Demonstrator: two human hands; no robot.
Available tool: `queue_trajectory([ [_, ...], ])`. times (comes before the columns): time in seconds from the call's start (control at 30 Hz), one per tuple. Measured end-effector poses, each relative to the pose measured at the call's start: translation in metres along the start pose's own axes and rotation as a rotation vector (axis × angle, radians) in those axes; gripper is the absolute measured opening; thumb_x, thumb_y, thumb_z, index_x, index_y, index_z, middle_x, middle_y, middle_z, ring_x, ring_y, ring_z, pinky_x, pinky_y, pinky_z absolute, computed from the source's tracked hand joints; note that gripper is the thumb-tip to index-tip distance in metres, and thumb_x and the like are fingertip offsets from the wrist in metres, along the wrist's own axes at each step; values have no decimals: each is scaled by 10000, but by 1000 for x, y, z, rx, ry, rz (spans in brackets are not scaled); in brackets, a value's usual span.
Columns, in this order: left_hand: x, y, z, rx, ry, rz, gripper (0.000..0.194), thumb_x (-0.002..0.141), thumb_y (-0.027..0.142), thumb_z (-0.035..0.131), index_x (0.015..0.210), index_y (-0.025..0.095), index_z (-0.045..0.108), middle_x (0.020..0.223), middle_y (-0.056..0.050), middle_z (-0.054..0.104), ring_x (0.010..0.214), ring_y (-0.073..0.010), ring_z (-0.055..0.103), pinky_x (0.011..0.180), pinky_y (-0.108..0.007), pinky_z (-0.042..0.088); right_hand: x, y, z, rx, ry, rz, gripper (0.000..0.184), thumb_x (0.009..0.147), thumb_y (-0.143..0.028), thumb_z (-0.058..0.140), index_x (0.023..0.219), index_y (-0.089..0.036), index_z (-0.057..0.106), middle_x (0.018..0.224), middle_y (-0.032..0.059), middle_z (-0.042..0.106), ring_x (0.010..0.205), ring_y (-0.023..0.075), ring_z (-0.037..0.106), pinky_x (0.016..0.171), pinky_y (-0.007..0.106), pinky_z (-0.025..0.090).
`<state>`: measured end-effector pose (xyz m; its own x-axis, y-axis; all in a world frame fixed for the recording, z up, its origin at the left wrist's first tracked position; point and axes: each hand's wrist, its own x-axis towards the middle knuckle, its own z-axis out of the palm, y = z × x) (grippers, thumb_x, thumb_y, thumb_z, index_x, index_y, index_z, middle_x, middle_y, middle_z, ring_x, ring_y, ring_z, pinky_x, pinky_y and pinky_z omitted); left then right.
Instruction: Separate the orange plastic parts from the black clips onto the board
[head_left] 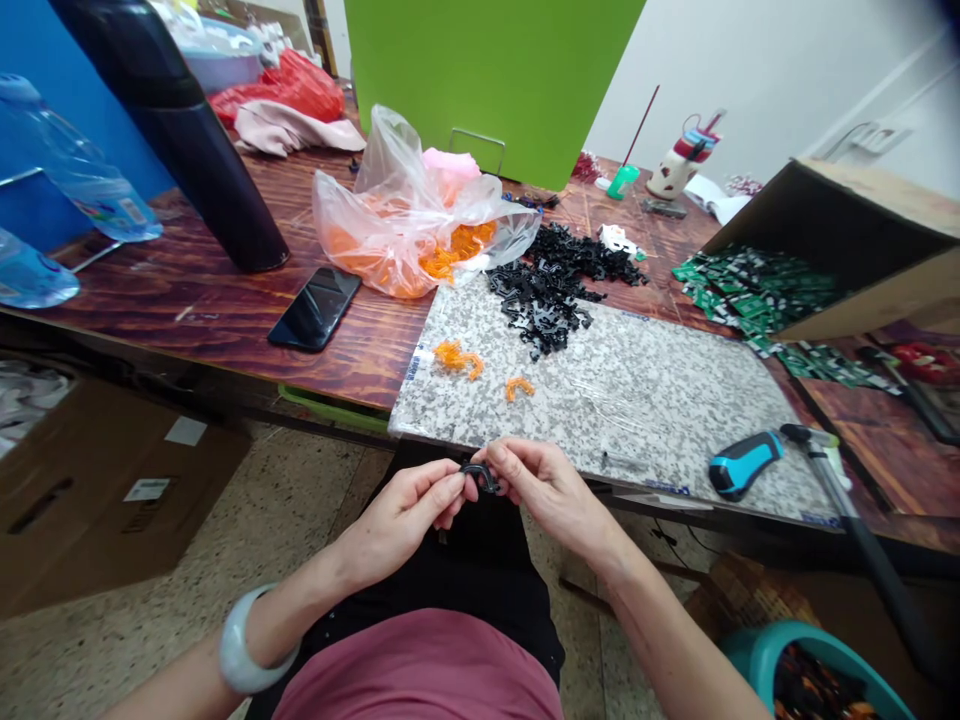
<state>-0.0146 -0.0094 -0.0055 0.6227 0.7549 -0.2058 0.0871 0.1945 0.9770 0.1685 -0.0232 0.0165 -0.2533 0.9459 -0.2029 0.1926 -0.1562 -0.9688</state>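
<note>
Between my two hands, just off the table's front edge and above my lap, is a small curved black plastic piece (pixel 480 474). My left hand (pixel 420 505) pinches its left end between thumb and fingers. At its right end, the thumb and fingers of my right hand (pixel 536 485) are closed. Fingertips cover part of the piece. Ahead on the speckled stone slab (pixel 645 390) lie a single orange curved piece (pixel 519 388) and a small cluster of orange pieces (pixel 457 358). Behind them is a heap of black plastic pieces (pixel 551 290).
A plastic bag of orange pieces (pixel 457 245), a phone (pixel 315 308) and a dark flask (pixel 202 150) stand left. On the right are a hammer (pixel 840 480), a blue-handled tool (pixel 746 463) and a box (pixel 885 200) spilling green cards (pixel 750 285). A teal bucket (pixel 780 650) sits below.
</note>
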Motion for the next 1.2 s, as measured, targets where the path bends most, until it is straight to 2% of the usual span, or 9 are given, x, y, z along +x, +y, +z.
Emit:
queue_trajectory([
  [0.23, 0, -4, 1, -18, 18, 1, 299, 941, 348, 384, 784, 158, 554, 651, 35, 451, 601, -115, 414, 591, -228, 362, -1, 4, 4, 18, -17, 86, 378, 846, -496, 539, 738, -136, 579, 635, -23, 490, 556, 80, 389, 505, 208, 304],
  [0.33, 0, -6, 3, 18, 55, 33, 294, 945, 342, 390, 773, 163, 548, 648, 38, 446, 600, -114, 410, 583, -227, 355, -3, 5, 10, -89, 66, -6, 322, 878, -421, 515, 711, -150, 566, 624, -21, 501, 558, 88, 399, 519, 217, 319],
  [0.5, 0, -5, 7, 84, 176, 102, 304, 947, 316, 392, 718, 168, 524, 627, 42, 431, 596, -113, 404, 583, -228, 342, -5, 8, 29, -407, 301, -267, 239, 902, -233, 469, 673, -177, 506, 634, -15, 495, 592, 103, 449, 575, 226, 352],
  [0.6, 2, -3, 7, 55, 204, 96, 304, 942, 317, 397, 708, 166, 519, 619, 42, 433, 588, -112, 407, 581, -228, 345, -2, 7, 30, -490, 321, -327, 235, 900, -207, 471, 670, -182, 510, 631, -10, 515, 603, 112, 484, 581, 225, 372],
  [0.73, 4, 0, 1, -48, 198, 49, 299, 935, 344, 403, 738, 159, 532, 635, 34, 458, 598, -114, 424, 595, -231, 361, 14, -4, 4, -564, 252, -354, 170, 901, -276, 506, 810, -184, 616, 752, 20, 643, 684, 135, 570, 620, 232, 418],
  [0.83, 1, 0, -4, -117, 239, 20, 308, 930, 367, 408, 751, 154, 540, 645, 29, 469, 596, -112, 423, 596, -235, 362, 31, -6, -31, -708, 393, -334, 201, 915, -310, 481, 921, -188, 642, 888, 52, 677, 769, 165, 600, 688, 268, 436],
  [0.93, -1, -2, -9, -165, 267, 18, 306, 927, 373, 418, 769, 150, 556, 665, 21, 483, 609, -114, 436, 608, -242, 372, 48, 2, -58, -921, 503, -227, 207, 888, -322, 513, 935, -174, 650, 904, 83, 665, 782, 198, 590, 728, 315, 434],
  [1.07, -3, -4, -11, -236, 273, 29, 247, 916, 346, 458, 829, 151, 583, 682, 16, 504, 642, -120, 465, 637, -254, 389, 56, 13, -64, -1017, 453, -175, 162, 853, -303, 543, 861, -193, 661, 868, 69, 653, 767, 197, 587, 712, 315, 433],
  [1.2, -3, -3, -10, -302, 294, 16, 228, 901, 340, 486, 855, 144, 592, 717, 6, 520, 649, -121, 480, 623, -257, 397, 49, 8, -55, -856, 492, -233, 111, 838, -281, 548, 822, -193, 614, 743, 14, 645, 615, 145, 567, 611, 265, 421],
])
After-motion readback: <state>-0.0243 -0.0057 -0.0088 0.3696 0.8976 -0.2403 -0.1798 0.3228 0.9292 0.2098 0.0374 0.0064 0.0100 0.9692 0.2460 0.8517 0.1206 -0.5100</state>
